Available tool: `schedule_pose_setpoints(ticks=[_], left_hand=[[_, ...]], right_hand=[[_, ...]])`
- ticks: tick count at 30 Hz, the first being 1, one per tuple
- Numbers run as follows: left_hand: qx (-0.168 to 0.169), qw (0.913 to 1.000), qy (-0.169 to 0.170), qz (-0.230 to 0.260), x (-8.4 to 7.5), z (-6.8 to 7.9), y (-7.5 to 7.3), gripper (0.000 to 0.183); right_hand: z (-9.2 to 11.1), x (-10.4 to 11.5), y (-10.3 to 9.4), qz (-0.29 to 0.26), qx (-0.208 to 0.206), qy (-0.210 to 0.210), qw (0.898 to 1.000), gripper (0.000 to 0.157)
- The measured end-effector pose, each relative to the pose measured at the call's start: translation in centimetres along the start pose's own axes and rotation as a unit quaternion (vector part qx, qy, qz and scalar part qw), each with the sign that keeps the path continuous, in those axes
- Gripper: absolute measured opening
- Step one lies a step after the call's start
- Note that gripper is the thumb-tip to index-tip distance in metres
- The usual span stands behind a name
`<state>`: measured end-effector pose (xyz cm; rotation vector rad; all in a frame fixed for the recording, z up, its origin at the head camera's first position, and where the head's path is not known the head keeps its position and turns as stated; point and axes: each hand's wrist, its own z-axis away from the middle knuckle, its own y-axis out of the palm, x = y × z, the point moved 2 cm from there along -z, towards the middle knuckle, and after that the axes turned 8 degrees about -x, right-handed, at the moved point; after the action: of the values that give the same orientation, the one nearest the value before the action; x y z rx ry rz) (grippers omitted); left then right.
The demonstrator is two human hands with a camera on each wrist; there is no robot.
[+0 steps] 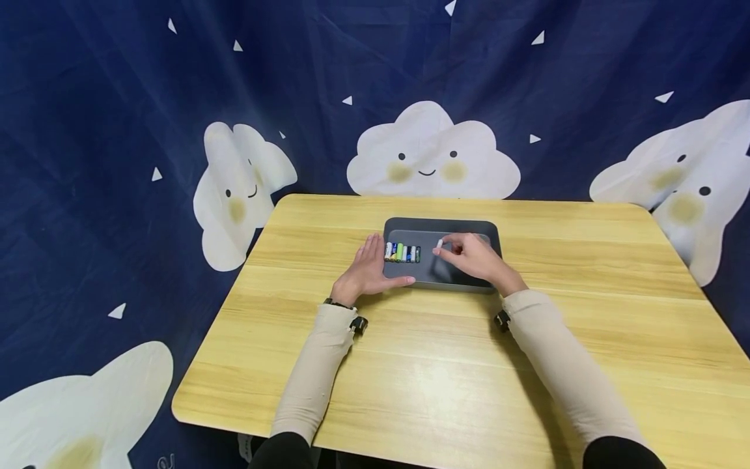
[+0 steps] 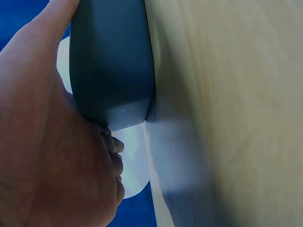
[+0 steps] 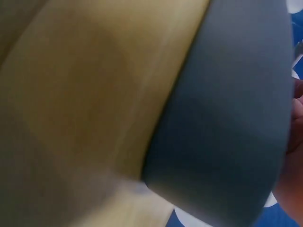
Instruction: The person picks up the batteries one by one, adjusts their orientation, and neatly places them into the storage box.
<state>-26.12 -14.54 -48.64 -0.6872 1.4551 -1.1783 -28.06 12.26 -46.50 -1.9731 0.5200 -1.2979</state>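
A shallow dark grey tray (image 1: 436,275) lies on the table. Several batteries (image 1: 402,253) stand side by side in a row at the tray's left end, with white, green and blue wrappers among them. My left hand (image 1: 368,268) lies flat against that end, thumb stretched along the front rim. The left wrist view has the palm (image 2: 52,142) beside the tray's outer wall (image 2: 113,61). Over the tray's middle, my right hand (image 1: 477,257) pinches a white battery (image 1: 439,243) between thumb and fingertips. The right wrist view shows mostly the tray's side (image 3: 222,104), hiding the fingertips.
The light wooden table (image 1: 422,365) extends to both sides and in front of the tray. Behind it hangs a dark blue curtain (image 1: 316,58) with cloud prints. Both wrists wear dark straps.
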Motion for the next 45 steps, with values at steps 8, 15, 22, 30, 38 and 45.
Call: schedule_pose_setpoints(ticks=[8,15,22,30,38,45], left_hand=[[-0.005,1.0,0.0,0.004,0.0,0.2,-0.1,0.134],[-0.006,1.0,-0.001,-0.001,0.1,0.2,-0.1,0.133],[-0.014,0.9999,0.009,0.002,0.1,0.0,0.1,0.134],[-0.009,0.9999,0.007,0.005,-0.1,0.0,0.1,0.132],[-0.012,0.9999,0.01,0.004,-0.2,0.1,0.0,0.132],[-0.011,0.9999,0.009,0.005,0.0,0.1,0.1,0.133]], right_hand=[[-0.8,0.0,1.5,0.062,0.036,0.009,0.997,0.052],[-1.4,0.1,2.3,0.113,0.067,-0.005,0.991,0.059],[-1.9,0.2,3.0,0.123,0.087,-0.039,0.988,0.031],[-2.3,0.4,3.4,0.181,0.095,-0.055,0.977,0.048],[-2.3,0.1,3.1,0.184,0.101,-0.035,0.977,0.058],[-2.5,-0.1,3.3,0.17,0.095,-0.039,0.98,0.052]])
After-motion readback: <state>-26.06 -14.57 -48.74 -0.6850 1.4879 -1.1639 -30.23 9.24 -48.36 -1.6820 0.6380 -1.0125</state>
